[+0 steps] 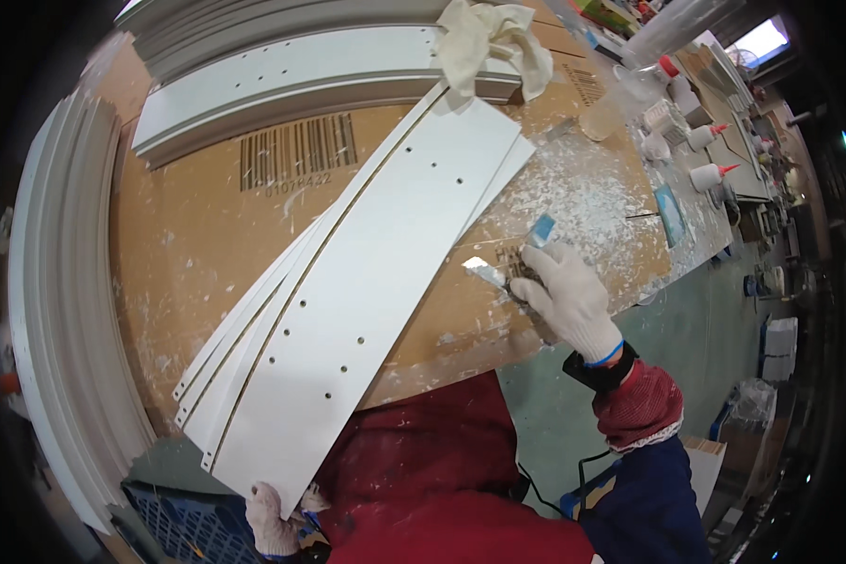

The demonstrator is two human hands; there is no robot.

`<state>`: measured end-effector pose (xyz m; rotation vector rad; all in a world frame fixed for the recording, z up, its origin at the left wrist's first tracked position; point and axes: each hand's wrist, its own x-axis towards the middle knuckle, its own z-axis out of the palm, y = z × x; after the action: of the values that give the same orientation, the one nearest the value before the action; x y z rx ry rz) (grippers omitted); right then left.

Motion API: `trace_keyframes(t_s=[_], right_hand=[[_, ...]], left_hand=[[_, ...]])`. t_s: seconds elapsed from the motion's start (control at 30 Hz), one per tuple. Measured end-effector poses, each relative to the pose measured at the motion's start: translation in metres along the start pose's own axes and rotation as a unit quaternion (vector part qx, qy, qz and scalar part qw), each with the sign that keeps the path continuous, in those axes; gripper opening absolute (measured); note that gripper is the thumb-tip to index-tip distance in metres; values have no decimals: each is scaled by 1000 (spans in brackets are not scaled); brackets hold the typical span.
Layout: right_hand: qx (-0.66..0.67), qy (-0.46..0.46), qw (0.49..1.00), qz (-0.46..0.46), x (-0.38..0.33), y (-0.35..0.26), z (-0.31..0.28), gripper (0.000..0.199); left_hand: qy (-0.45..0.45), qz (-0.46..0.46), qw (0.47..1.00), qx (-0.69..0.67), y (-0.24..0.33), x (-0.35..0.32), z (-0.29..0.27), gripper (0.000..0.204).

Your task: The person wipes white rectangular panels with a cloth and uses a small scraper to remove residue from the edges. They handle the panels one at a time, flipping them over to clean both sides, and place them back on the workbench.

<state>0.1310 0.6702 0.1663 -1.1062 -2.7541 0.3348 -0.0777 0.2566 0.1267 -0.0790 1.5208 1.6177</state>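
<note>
a cardboard-covered worktable (188, 244) spread forward of the left hand (271, 520) and under the right hand (573, 291), flecked with white smears mostly beyond the right one. left of the left hand and reaching well ahead of it was a stack of long pale panels (66, 282); a second stack of white boards (291, 70) lay well beyond both hands. a long white drilled panel (367, 254), uppermost in a fanned pile, ran from the left hand diagonally forward, passing left of the right hand. a crumpled off-white cloth (489, 47) sat at its far end. the left hand, in a knit glove, appeared to pinch the panel's near end, its underside fingers partly hidden; a steady, light hold there would probably have kept the fanned pile from sliding. the right hand, gloved too, was closed around a putty knife (484, 273), blade toward the panel's edge but seemingly apart from it; a low, flat blade angle would likely have spared the white face. white squeeze bottles (707, 176) stood farther right of that grip. just past its fingers showed a small blue piece (542, 228), held or lying, i could not tell. small dark holes (303, 304) dotted the panel between the hands.
</note>
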Motion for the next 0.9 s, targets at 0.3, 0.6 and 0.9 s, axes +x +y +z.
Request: trace_keyframes(t_s=[0.3,0.6,0.9], right_hand=[[-19,53,998,-9,-28,-39,36,26],[70,-29,997,-1,-25,-46,32,24],[-76,-29,997,9,-31,-58,40,19]], left_hand=[[20,-10,991,-133,-31,11,-25,67],[17,39,968,-246,-28,16,-18,32],[-27,51,990,-131,2,3,-6,31]])
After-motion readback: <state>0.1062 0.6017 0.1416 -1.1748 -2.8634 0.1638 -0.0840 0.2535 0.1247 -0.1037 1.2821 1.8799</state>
